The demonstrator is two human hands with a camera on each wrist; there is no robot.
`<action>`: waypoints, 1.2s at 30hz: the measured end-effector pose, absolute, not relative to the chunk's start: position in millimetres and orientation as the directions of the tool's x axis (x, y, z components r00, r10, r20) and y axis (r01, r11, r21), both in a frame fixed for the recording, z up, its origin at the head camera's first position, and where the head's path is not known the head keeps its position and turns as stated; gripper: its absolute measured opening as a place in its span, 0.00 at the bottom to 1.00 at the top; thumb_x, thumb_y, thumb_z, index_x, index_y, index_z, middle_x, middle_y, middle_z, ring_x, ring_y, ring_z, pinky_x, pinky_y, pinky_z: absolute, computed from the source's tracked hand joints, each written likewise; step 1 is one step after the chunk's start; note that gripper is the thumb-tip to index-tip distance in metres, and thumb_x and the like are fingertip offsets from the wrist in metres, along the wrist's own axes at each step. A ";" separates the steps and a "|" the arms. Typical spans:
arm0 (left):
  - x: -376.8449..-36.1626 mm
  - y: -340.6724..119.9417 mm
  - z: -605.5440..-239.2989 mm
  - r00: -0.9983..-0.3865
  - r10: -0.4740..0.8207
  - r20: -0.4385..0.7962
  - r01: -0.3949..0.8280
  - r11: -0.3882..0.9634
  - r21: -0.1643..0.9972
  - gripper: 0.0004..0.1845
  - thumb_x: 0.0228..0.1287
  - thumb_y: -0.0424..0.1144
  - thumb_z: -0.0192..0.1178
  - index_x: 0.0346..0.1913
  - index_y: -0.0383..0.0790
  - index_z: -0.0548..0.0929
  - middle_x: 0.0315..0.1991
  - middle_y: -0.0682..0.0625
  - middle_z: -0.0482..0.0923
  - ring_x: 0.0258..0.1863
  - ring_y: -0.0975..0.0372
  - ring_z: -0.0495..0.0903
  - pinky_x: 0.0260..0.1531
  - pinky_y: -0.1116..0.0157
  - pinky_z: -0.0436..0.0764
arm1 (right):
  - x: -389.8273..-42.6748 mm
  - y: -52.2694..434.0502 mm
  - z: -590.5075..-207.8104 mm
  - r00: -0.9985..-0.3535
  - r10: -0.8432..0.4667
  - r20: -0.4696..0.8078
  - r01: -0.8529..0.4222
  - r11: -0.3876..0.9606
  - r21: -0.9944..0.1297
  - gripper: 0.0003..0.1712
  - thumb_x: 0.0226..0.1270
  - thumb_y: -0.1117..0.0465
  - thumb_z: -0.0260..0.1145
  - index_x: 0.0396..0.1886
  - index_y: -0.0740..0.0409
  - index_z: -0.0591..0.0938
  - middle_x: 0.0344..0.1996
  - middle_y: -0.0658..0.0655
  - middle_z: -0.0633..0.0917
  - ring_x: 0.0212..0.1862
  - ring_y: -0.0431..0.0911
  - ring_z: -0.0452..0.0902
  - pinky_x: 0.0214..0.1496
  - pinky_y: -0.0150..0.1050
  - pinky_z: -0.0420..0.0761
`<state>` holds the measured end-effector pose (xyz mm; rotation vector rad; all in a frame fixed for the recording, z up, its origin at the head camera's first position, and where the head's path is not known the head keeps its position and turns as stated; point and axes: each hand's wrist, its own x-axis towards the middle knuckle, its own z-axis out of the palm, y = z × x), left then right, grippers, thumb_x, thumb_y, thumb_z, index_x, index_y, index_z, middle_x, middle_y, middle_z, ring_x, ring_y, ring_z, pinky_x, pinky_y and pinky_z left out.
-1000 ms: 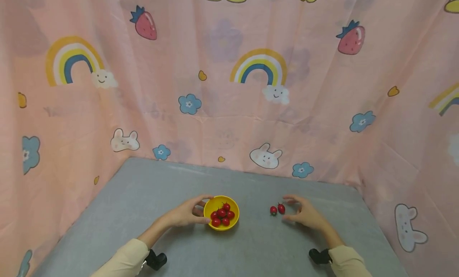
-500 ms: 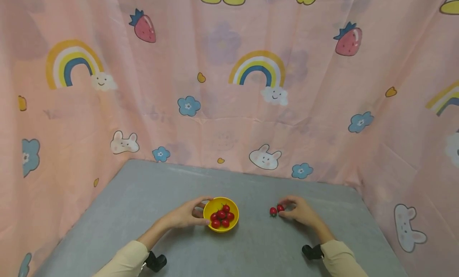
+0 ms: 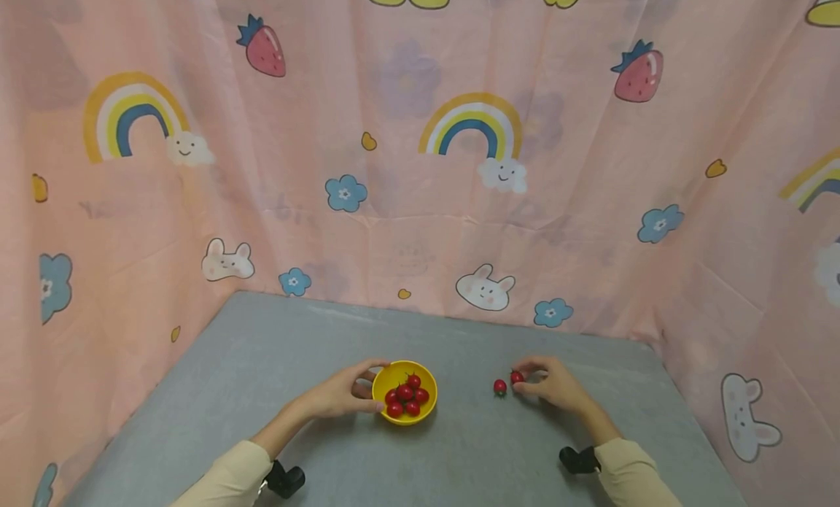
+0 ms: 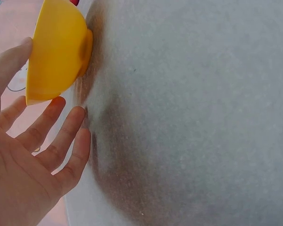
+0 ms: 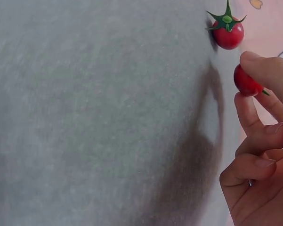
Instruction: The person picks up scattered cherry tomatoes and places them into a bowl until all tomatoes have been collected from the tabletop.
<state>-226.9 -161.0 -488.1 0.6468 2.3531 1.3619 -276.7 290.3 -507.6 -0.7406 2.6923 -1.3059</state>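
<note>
A yellow bowl (image 3: 389, 372) stands on the table, holding several red cherry tomatoes (image 3: 405, 392). My left hand (image 3: 337, 392) holds the bowl at its left side, thumb at the near rim and a finger at the far rim; the other fingers spread loosely beside it in the left wrist view. To the right, my right hand (image 3: 556, 387) pinches a cherry tomato (image 5: 245, 81) with a short green stem between thumb and fingers. Another cherry tomato (image 5: 228, 36), topped by green leaves, rests on the table just left of it in the head view.
The grey table (image 3: 453, 456) runs back to a pink curtain (image 3: 367, 252) printed with rainbows, rabbits and flowers. Black wrist cameras (image 3: 286, 478) are strapped at both wrists, below the cream sleeves (image 3: 226, 474).
My right hand moved left to the farther of the two loose tomatoes, took hold of it, and shifted it slightly right, away from the other. My left hand and the bowl stayed put.
</note>
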 end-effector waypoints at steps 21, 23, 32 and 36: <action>-229.9 -161.3 -490.0 -0.837 0.547 -0.015 0.254 0.412 0.875 0.37 0.64 0.41 0.72 0.74 0.41 0.68 0.64 0.36 0.72 0.48 0.53 0.83 0.48 0.56 0.84 | -274.4 272.8 -489.4 -0.909 -0.390 0.149 -0.351 0.522 -0.777 0.19 0.64 0.55 0.76 0.52 0.58 0.86 0.45 0.52 0.86 0.45 0.51 0.78 0.44 0.38 0.79; -229.6 -161.5 -489.8 -0.834 0.552 -0.007 0.263 0.408 0.874 0.37 0.64 0.40 0.73 0.74 0.40 0.68 0.64 0.35 0.72 0.48 0.53 0.84 0.48 0.56 0.84 | -274.7 268.9 -488.5 -0.910 -0.385 0.152 -0.347 0.508 -0.789 0.20 0.64 0.56 0.77 0.52 0.59 0.86 0.44 0.54 0.86 0.35 0.47 0.77 0.34 0.34 0.76; -228.2 -160.4 -488.5 -0.844 0.536 -0.022 0.246 0.425 0.871 0.37 0.63 0.42 0.73 0.73 0.42 0.70 0.63 0.37 0.73 0.48 0.53 0.83 0.48 0.54 0.84 | -274.9 246.8 -485.0 -0.898 -0.398 0.186 -0.364 0.439 -0.821 0.19 0.64 0.60 0.76 0.52 0.62 0.85 0.44 0.58 0.85 0.18 0.39 0.62 0.20 0.31 0.65; -227.6 -160.3 -486.9 -0.843 0.537 -0.023 0.244 0.420 0.874 0.37 0.63 0.41 0.73 0.73 0.41 0.69 0.63 0.37 0.73 0.47 0.53 0.83 0.48 0.54 0.84 | -275.0 236.9 -483.2 -0.894 -0.403 0.196 -0.368 0.410 -0.835 0.18 0.63 0.62 0.76 0.52 0.62 0.85 0.43 0.58 0.85 0.17 0.39 0.61 0.19 0.31 0.65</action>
